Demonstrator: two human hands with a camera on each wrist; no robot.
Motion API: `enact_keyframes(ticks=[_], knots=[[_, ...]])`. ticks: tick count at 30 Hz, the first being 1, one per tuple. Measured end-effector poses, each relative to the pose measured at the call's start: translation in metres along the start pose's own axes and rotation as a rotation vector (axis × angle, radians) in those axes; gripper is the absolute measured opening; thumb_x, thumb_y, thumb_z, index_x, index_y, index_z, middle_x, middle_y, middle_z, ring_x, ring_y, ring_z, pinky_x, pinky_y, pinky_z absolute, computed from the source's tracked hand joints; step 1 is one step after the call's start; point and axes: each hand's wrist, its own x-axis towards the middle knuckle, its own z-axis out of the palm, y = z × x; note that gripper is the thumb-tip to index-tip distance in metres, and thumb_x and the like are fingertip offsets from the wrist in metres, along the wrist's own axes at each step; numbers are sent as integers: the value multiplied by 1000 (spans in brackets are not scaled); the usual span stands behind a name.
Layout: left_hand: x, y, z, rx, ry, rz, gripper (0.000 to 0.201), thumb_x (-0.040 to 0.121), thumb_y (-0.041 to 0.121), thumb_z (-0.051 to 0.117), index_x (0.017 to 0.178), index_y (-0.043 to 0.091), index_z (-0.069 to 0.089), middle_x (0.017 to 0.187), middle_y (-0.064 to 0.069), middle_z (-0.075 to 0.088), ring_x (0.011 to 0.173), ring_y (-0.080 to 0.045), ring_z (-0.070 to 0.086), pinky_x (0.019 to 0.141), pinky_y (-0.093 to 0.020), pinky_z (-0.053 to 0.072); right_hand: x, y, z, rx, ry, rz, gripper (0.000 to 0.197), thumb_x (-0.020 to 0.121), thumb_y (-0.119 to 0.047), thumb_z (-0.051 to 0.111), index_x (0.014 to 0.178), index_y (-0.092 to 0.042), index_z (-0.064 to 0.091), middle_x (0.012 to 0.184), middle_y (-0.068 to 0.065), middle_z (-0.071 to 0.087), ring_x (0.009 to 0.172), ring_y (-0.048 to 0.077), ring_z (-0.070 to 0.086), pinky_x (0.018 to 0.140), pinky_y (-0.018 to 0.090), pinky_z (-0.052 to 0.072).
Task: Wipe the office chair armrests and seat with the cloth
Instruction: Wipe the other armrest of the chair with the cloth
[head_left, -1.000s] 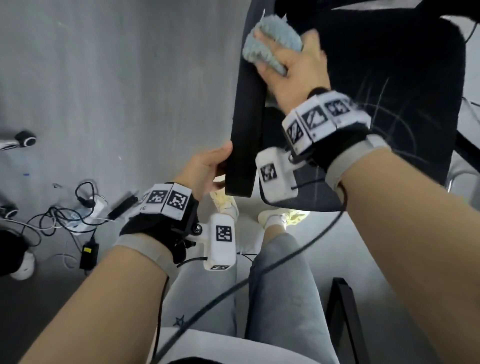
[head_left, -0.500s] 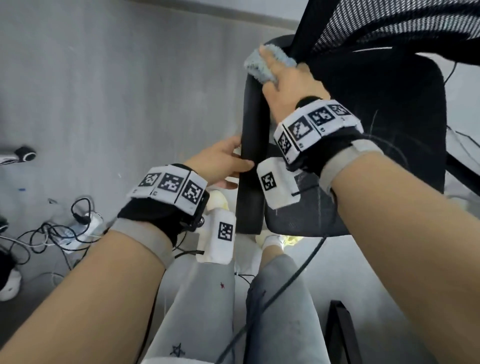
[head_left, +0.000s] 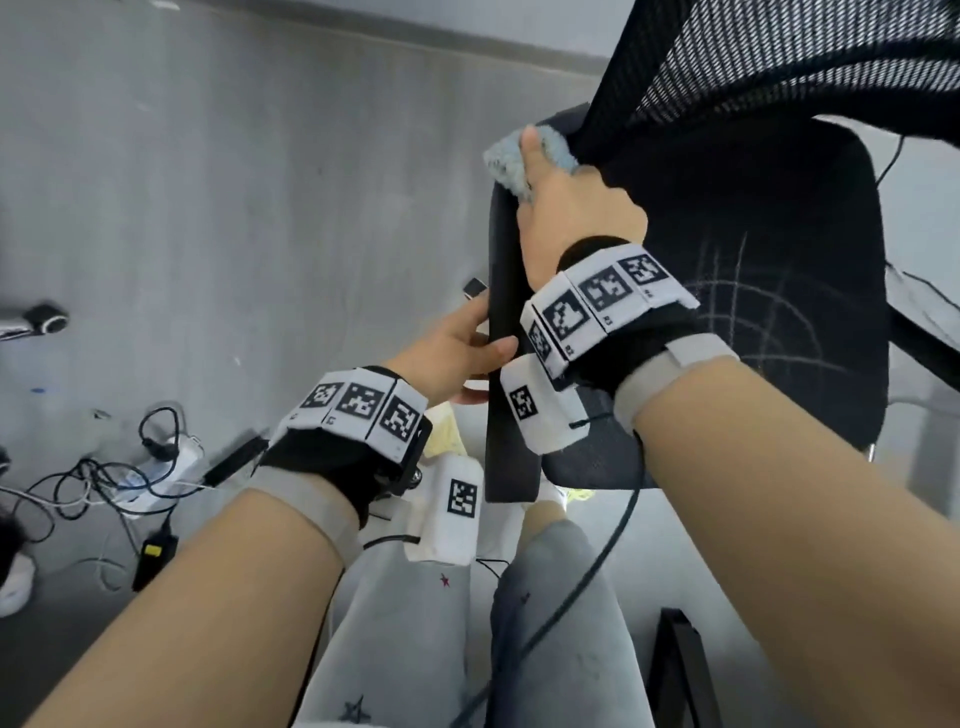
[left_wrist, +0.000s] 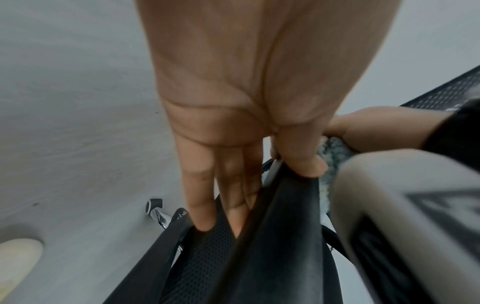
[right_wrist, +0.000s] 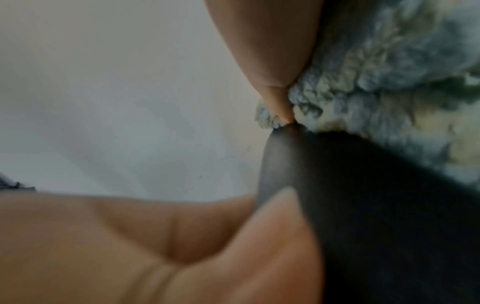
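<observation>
A black office chair stands in front of me, its seat (head_left: 779, 270) streaked with pale marks. My right hand (head_left: 566, 208) grips a fluffy light-blue cloth (head_left: 506, 161) and presses it on the far end of the left armrest (head_left: 506, 291), beside the mesh backrest (head_left: 779, 62). My left hand (head_left: 467, 353) grips the same armrest about midway, thumb on top and fingers underneath. The left wrist view shows the thumb (left_wrist: 303, 164) on the armrest pad (left_wrist: 280, 236) and the cloth (left_wrist: 335, 152) beyond. In the right wrist view the cloth (right_wrist: 389, 72) lies over the armrest (right_wrist: 363, 205).
A power strip with tangled cables (head_left: 156, 467) lies on the grey floor at the left, and a chair caster (head_left: 47, 317) sits farther left. My legs in grey trousers (head_left: 457, 623) are below the armrest. A black frame (head_left: 680, 675) stands at the bottom right.
My left hand has shifted from the armrest's near end to about its middle. The right hand stays with the cloth at the far end. The backrest has come into view.
</observation>
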Motion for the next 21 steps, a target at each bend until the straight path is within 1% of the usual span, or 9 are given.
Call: enact_keyframes(ticks=[3,6,8,11,14,16,17,19,21], knots=[[-2,0,0,-5,-11,-2,40,94,8,45,122,37,42,91,3,59,77,-8,58,82,-28,49,-25,7,1,-28,-45,-54,53,98,-36,33,146,-32,11,126,16,50,107,38,54,81,41,42],[-3,0,-1,-11,-12,3,37,94,12,47,119,39,43,97,0,61,83,-12,60,89,-33,48,-48,18,-7,25,-92,-115,49,94,-38,38,141,-41,23,124,10,50,102,37,54,74,37,37],[-3,3,-1,-30,-14,4,36,94,13,47,119,38,44,95,2,61,80,-9,61,84,-29,49,-54,17,-16,97,33,-202,50,92,-36,43,139,-44,27,124,8,44,100,32,51,73,35,39],[-3,6,-2,-29,-18,4,41,93,13,49,129,32,43,86,5,61,65,-1,62,76,-26,51,-52,3,-22,75,238,-355,56,90,-28,49,139,-44,27,130,8,38,108,28,42,70,33,38],[-2,6,-5,-32,-19,4,42,92,5,47,128,26,44,66,9,56,45,5,54,67,-25,49,-46,-8,-6,-134,134,-283,65,90,-22,48,145,-36,15,143,11,24,122,35,31,86,41,42],[0,5,-6,-26,-16,-4,47,91,-1,46,131,22,42,57,13,54,42,5,52,69,-28,48,-48,-12,9,-190,18,-206,65,92,-17,44,147,-26,9,150,16,10,131,44,22,99,46,37],[1,4,-6,-25,-16,-8,49,90,-3,46,133,21,41,56,13,54,43,5,52,70,-28,49,-48,-13,15,-188,-2,-193,65,93,-14,41,148,-22,7,152,18,4,133,47,17,102,47,34],[0,3,-6,-14,-17,-4,49,90,-2,44,132,23,40,62,10,53,43,5,53,59,-22,51,-41,-15,18,-193,-2,-192,66,93,-10,41,148,-19,5,153,20,-5,134,49,16,104,50,32],[-2,5,-5,-7,-24,7,46,91,-2,42,124,30,43,71,6,54,46,6,56,50,-16,50,-27,-18,14,-206,9,-170,65,94,-9,39,148,-20,5,153,22,-8,131,48,25,102,51,34]])
